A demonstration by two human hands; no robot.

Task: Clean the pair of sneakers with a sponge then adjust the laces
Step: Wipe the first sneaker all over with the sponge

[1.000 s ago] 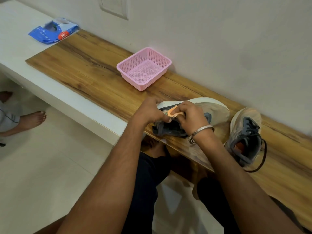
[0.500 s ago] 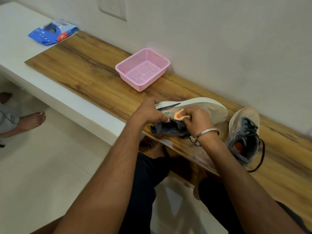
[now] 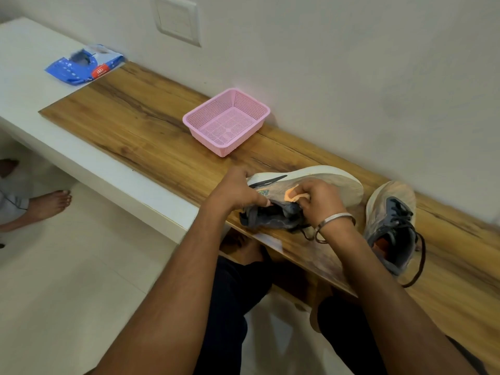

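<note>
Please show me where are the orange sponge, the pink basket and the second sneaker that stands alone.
orange sponge (image 3: 290,194): head view, on the bit showing beside the right hand's fingers.
pink basket (image 3: 209,139): head view, on its near side wall.
second sneaker (image 3: 389,196): head view, on its toe.

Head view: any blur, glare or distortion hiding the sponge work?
Head view: even soft light, no glare; wide-angle bending at the edges; slight blur on the right hand pinching the orange sponge against the tipped sneaker; blue packet smeared.
</note>
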